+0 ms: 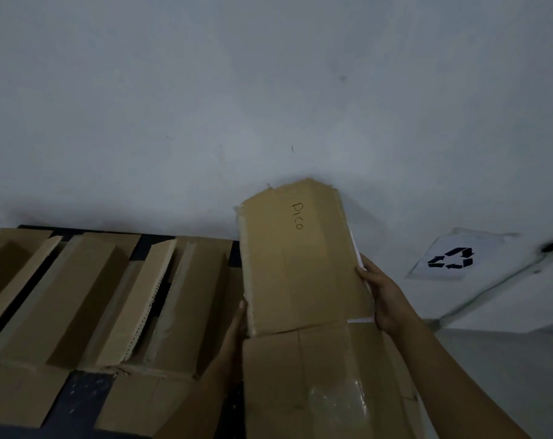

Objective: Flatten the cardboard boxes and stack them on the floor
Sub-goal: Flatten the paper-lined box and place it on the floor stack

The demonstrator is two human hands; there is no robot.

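Observation:
A brown cardboard box point(303, 280) with "PICO" handwritten on its raised top flap is held up in front of me, its lower panel reaching the frame's bottom edge. My left hand point(235, 327) presses against the box's left edge, fingers mostly hidden behind it. My right hand point(384, 299) grips the right edge where the flap hinges, fingers wrapped round the side. Several other open cardboard boxes point(88, 299) stand in a row to the left on a dark table point(85, 403).
A white wall point(269, 90) fills the background. A sheet with a black recycling symbol point(451, 258) is taped to the wall at right, beside a dark cable point(497, 286) running diagonally. The floor is barely visible at lower right.

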